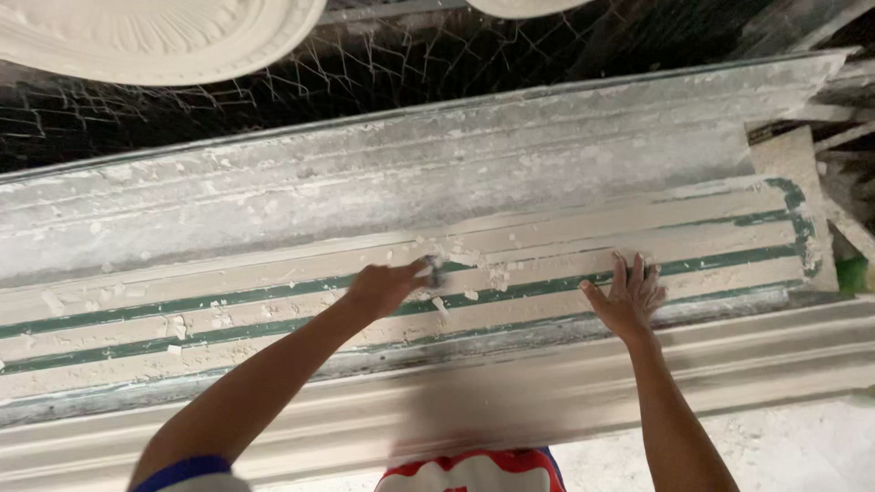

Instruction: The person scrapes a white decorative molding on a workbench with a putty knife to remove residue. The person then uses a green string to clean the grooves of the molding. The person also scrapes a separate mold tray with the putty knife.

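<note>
A long green moulding form (547, 273) caked with white plaster lies across a workbench. My left hand (383, 290) is shut on a small scraper (433, 269) whose blade rests on the form's ridges, among loose plaster chips (474, 260). My right hand (629, 296) lies flat on the form to the right, fingers spread, holding nothing.
A longer plaster-crusted trough (410, 173) runs behind the form. A pale cornice length (547, 392) lies along the near edge. Round plaster ceiling medallions (155, 36) rest on wire mesh (383, 64) at the top. Stacked scraps (848, 137) crowd the right end.
</note>
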